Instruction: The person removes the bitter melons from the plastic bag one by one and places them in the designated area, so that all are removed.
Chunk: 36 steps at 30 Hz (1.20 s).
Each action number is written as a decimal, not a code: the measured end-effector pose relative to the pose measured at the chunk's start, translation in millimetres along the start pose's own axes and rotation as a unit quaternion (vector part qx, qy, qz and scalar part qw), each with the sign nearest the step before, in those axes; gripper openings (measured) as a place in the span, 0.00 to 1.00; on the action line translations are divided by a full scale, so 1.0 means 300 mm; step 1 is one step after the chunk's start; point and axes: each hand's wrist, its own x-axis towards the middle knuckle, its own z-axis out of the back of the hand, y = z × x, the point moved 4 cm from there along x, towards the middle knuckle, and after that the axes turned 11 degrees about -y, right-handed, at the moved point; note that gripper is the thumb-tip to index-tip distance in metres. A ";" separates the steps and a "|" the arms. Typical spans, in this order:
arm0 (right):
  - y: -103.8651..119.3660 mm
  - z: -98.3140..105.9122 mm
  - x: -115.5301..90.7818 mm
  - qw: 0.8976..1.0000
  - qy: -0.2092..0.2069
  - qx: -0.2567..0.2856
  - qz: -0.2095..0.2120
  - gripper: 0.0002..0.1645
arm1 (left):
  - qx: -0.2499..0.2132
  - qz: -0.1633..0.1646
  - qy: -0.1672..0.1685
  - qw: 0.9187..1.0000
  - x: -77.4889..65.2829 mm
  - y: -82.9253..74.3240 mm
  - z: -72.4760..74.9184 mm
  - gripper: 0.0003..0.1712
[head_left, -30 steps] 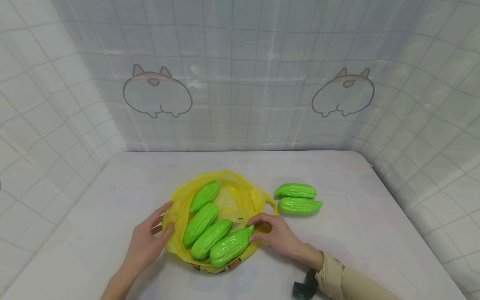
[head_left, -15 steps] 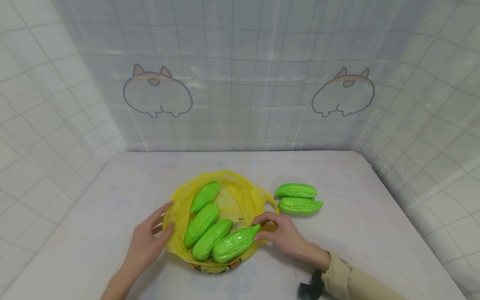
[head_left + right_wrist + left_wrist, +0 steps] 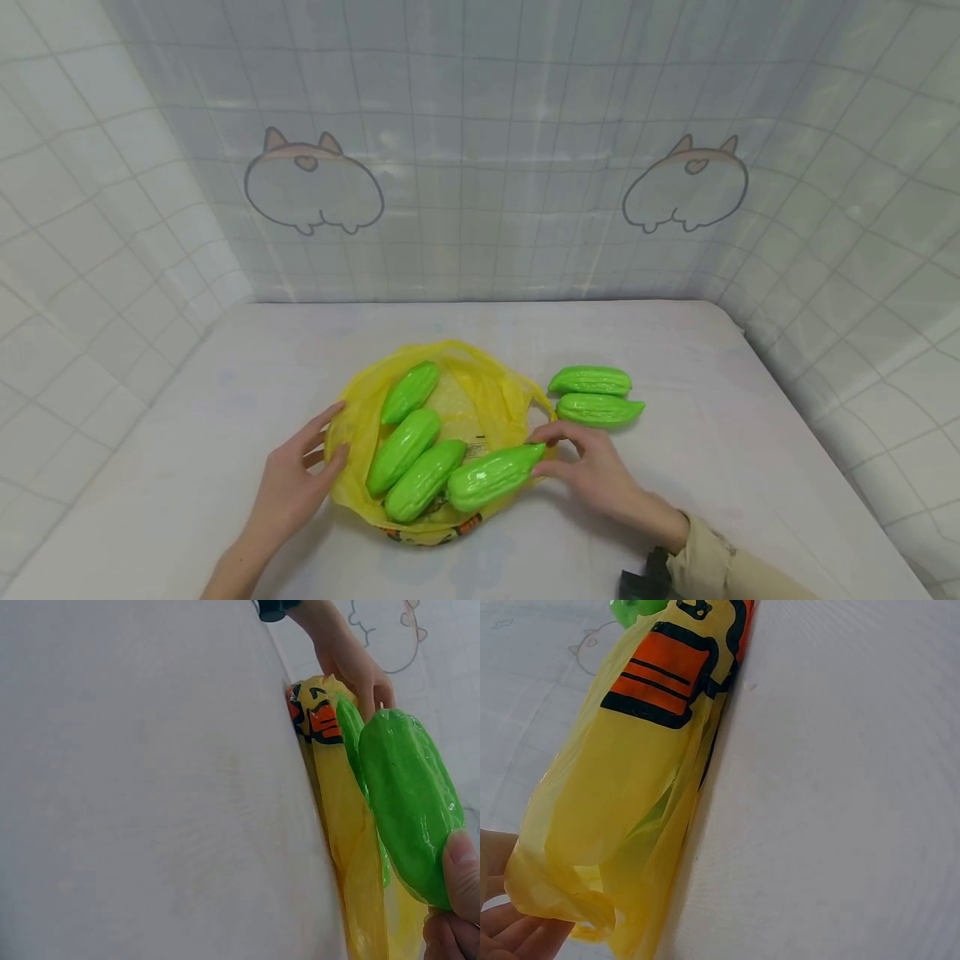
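Note:
A yellow plastic bag lies on the table with its mouth spread wide and an orange-and-black print on its near side. My left hand holds the bag's left rim between thumb and fingers. At the bag's right side my right hand pinches the pointed end of a glossy green bitter melon. In the right wrist view that bitter melon is raised above the bag's edge. Inside the bag rest three more: a back bitter melon, a middle one and a front bitter melon.
Two bitter melons lie side by side right of the bag, a rear bitter melon and a front bitter melon. A bag handle loop reaches toward them. Behind the white table stands a tiled-pattern wall covering.
My right hand has moved right and drawn the pinched bitter melon away from the others, up toward the bag's right rim. The left hand has stayed on the bag.

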 end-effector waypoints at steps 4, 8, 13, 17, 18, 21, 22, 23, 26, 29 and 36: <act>-0.004 0.029 -0.012 1.000 -0.015 -0.001 0.005 0.20 | 0.004 0.005 0.004 1.000 0.001 0.000 0.000 0.31; -0.004 0.059 -0.024 0.999 -0.035 0.000 0.009 0.20 | 0.007 0.008 0.008 1.000 0.003 0.000 -0.001 0.32; -0.006 0.100 -0.041 0.998 -0.062 -0.007 -0.003 0.21 | 0.005 0.002 0.003 1.000 0.003 0.000 -0.001 0.31; -0.007 0.136 -0.055 0.997 -0.076 -0.013 -0.021 0.21 | 0.001 -0.003 -0.001 1.000 0.003 0.000 0.000 0.31; -0.008 0.145 -0.058 0.997 -0.078 -0.014 -0.023 0.20 | 0.001 -0.003 -0.001 1.000 0.003 0.000 0.000 0.31; -0.012 0.172 -0.067 0.996 -0.087 -0.016 -0.019 0.20 | 0.003 0.001 0.001 1.000 0.003 0.000 0.000 0.31; -0.014 0.180 -0.069 0.996 -0.089 -0.016 -0.015 0.21 | 0.004 0.002 0.002 1.000 0.003 0.000 0.000 0.31; -0.018 0.190 -0.072 0.995 -0.093 -0.019 -0.013 0.21 | 0.005 0.003 0.003 1.000 0.004 -0.001 0.000 0.31; -0.030 0.217 -0.081 0.994 -0.101 -0.032 -0.009 0.21 | 0.007 0.007 0.006 1.000 0.004 -0.001 0.000 0.31; -0.042 0.241 -0.090 0.993 -0.105 -0.047 -0.012 0.21 | 0.007 0.008 0.007 1.000 0.005 -0.001 0.001 0.31; -0.068 0.282 -0.110 0.991 -0.118 -0.067 -0.012 0.21 | 0.005 0.006 0.006 1.000 0.005 0.000 -0.001 0.31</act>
